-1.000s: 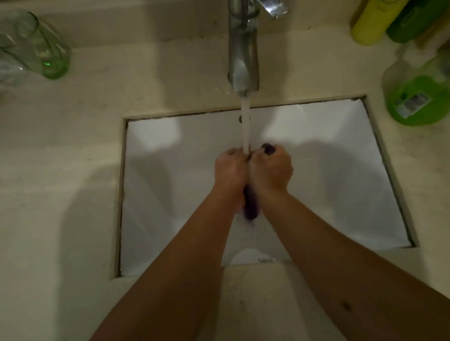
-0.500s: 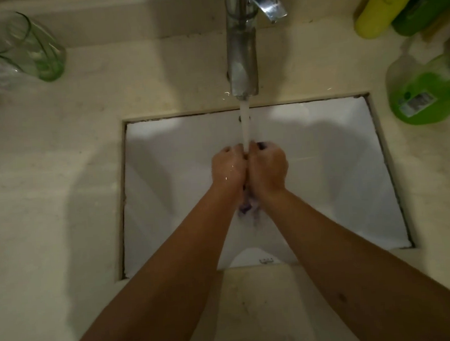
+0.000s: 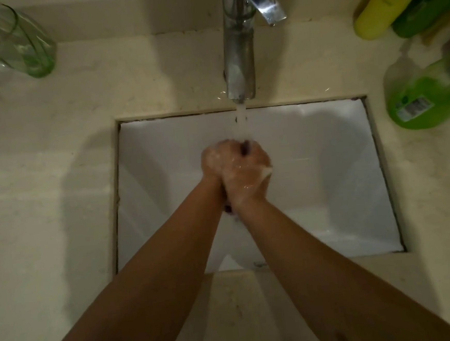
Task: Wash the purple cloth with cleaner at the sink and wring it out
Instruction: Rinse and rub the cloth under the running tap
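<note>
Under the running tap (image 3: 238, 61), over the middle of the white sink (image 3: 354, 187), both hands are pressed together around the purple cloth (image 3: 245, 148). Left hand (image 3: 213, 161) and right hand (image 3: 245, 174) each hold a closed grip on it; only dark slivers show at the top and below the wrists. Suds coat the knuckles. Recommended: keep the bundle directly in the stream, knead evenly, rinse until foam clears, then twist hands in opposite directions low in the basin to limit splashing.
</note>
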